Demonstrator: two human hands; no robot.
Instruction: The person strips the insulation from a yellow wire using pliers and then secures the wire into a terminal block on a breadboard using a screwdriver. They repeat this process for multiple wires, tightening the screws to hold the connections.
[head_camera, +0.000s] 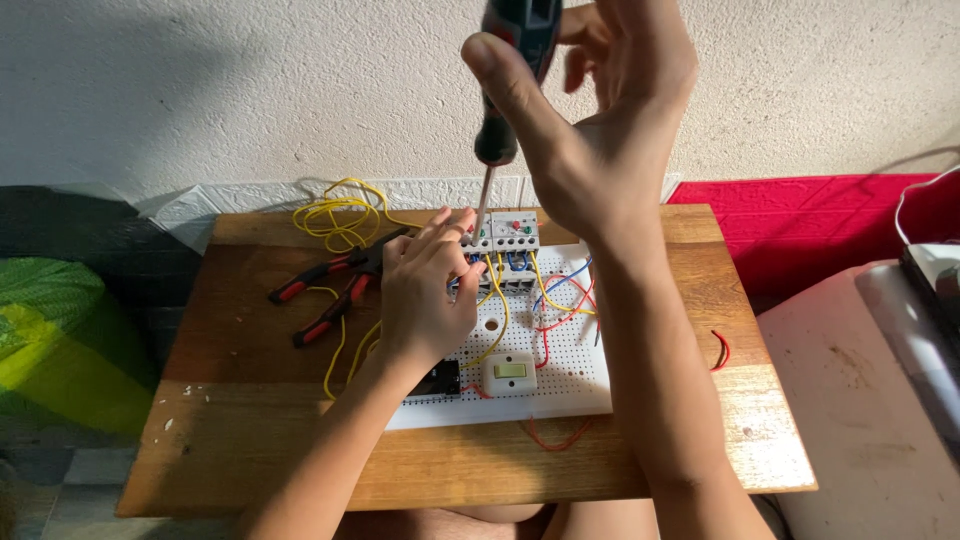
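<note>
A small wooden table (250, 400) stands against a pale wall, and everything sits on it. In the middle of the table lies a white board full of tiny holes (570, 385), flat so parts can be fixed to it. At the far edge of that board stands a grey switch block (510, 232) with red, blue and yellow wires (545, 300) looping down from it. Left of the board rest pliers with red and black handles (320, 290), and behind them is a loose yellow wire bundle (335, 215). A small cream button box (509, 372) sits near the board's front. The right hand (590, 130) is wrapped tight around a screwdriver (505, 100) (held straight up, so its tip points down into the block's top). The left hand (425, 295) rests on the board with fingers pinched together at the block, seemingly steadying it.
</note>
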